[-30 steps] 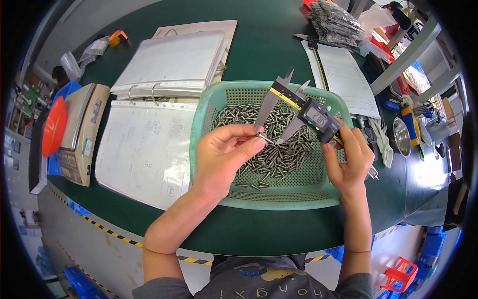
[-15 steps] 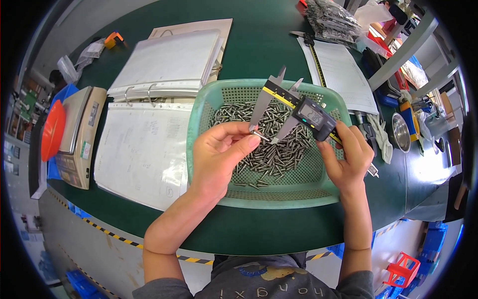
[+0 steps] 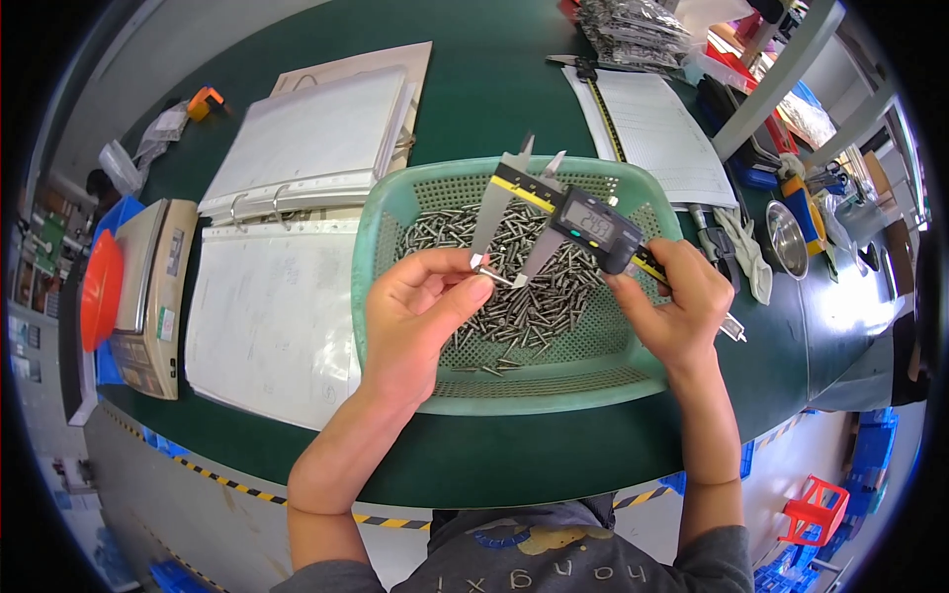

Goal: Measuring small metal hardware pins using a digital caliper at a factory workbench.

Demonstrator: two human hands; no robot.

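Note:
Between the thumb and forefinger of my left hand is a small metal pin, like a rivet or screw. It lies between the lower jaws of a digital caliper, its far end close to the sliding jaw; contact there is too small to tell. My right hand is closed around the caliper's beam, thumb beside the display housing. Both hands are above a green perforated plastic basket, which holds a heap of similar metal pins.
Left of the basket lie an open ring binder and a scale with an orange-red bowl. At the back right, a second caliper rests on paper sheets. A glove and metal bowl are at the right.
The whole view has shifted, so the table things appear a little further left. Both hands keep their grips on the pin and caliper, and the pin stays between the jaws.

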